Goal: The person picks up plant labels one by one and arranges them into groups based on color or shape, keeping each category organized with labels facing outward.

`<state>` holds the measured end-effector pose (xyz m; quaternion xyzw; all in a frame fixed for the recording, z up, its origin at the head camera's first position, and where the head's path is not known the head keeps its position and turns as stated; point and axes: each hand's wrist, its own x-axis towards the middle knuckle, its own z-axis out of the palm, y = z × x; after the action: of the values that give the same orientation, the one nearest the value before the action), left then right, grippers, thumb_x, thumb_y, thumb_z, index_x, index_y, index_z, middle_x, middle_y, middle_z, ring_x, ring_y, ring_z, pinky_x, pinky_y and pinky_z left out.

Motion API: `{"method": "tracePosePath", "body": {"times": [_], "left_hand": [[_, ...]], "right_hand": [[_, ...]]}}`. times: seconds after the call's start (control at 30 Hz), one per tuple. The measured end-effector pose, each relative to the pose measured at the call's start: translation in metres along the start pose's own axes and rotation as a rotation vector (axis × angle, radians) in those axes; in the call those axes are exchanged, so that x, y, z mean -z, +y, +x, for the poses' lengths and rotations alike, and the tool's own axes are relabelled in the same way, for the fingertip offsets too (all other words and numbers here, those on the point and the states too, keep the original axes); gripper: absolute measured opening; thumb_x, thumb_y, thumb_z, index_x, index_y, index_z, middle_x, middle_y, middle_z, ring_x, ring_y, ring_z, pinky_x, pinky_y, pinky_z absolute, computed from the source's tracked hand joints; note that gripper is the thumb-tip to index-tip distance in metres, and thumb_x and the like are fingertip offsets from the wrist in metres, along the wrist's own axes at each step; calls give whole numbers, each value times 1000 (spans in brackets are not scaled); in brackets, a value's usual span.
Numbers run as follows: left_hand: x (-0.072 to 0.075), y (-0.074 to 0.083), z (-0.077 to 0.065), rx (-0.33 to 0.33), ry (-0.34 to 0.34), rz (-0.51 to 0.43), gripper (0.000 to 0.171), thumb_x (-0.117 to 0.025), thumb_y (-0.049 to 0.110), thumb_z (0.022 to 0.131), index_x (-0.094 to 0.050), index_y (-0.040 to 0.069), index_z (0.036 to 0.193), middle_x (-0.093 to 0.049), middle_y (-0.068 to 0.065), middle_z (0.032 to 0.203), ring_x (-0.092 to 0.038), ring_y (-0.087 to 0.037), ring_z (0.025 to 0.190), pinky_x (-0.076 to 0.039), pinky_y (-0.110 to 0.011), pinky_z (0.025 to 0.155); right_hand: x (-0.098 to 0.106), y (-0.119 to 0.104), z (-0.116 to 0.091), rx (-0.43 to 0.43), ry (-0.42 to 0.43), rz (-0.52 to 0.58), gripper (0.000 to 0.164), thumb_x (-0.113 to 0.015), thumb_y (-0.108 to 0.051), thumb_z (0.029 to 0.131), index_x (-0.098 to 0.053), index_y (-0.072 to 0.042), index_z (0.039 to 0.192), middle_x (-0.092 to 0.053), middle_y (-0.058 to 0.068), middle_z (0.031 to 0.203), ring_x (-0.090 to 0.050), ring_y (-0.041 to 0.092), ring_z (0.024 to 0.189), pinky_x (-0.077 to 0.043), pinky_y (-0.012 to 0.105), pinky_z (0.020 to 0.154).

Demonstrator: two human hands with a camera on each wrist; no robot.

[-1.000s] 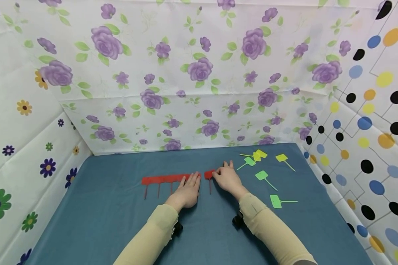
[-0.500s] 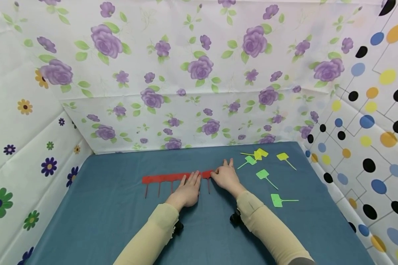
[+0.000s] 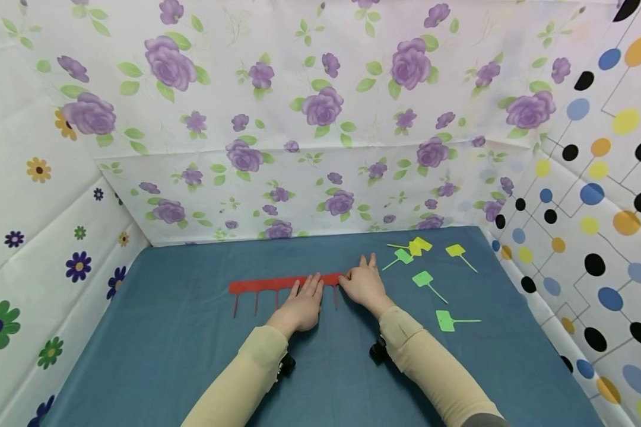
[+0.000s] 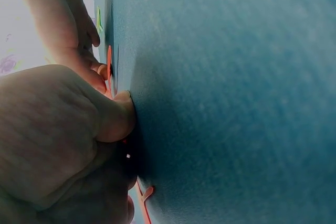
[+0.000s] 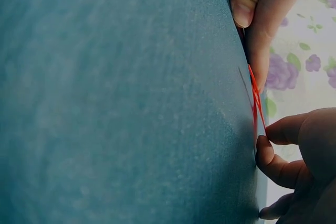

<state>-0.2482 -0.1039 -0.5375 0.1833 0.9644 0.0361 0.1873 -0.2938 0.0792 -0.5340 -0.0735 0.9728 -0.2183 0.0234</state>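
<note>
On one blue surface (image 3: 165, 356) I counted two hands. The left hand (image 3: 299, 308) lay, fingers straight, over the row of red tags (image 3: 262, 286); the right hand (image 3: 365, 287) pinched the rightmost red tag (image 3: 331, 279) with its fingers. The flat heads made one straight band, with four thin stems visible. To their right I counted three green tags (image 3: 422, 279) and at least two yellow tags (image 3: 455, 251).
</note>
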Motion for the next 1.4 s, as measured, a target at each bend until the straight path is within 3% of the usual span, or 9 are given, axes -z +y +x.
{"method": "tracePosePath", "body": {"times": [0.33,0.57,0.97,1.3,1.4], "left_hand": [[13,7,-12,12,5,14,62,-42,29,108,-15,12,161,1,-4,168,2,-22,153,1,-49,122],[9,5,-6,2,26,-2,63,-44,27,108,-15,10,161,4,-4,167,4,-23,153,3,-51,121],[13,7,-11,17,2,30,63,-42,30,108,-14,13,161,2,-4,168,2,-22,153,-1,-50,122],[16,10,-13,20,-6,26,63,-42,30,108,-14,12,161,2,-4,168,1,-23,153,-1,-50,122],[10,7,-10,23,-6,8,64,-43,29,108,-13,13,162,4,-4,167,4,-23,153,1,-50,122]], "right_hand": [[1,1,1,8,-10,-15,41,-56,-42,98,-79,-15,78,-28,34,154,-3,51,147,-17,55,119],[3,2,1,20,10,-22,41,-56,-41,98,-80,-14,78,-30,35,152,-5,52,146,-18,56,119],[5,-1,-2,24,10,-37,39,-59,-41,98,-79,-15,76,-31,35,151,-8,52,146,-20,56,118],[7,-1,-6,22,16,-36,41,-59,-39,98,-73,-17,67,-32,36,151,-9,52,146,-20,57,118],[5,-1,-8,21,14,-33,41,-59,-37,98,-69,-19,63,-31,35,151,-9,52,146,-19,56,118]]}}
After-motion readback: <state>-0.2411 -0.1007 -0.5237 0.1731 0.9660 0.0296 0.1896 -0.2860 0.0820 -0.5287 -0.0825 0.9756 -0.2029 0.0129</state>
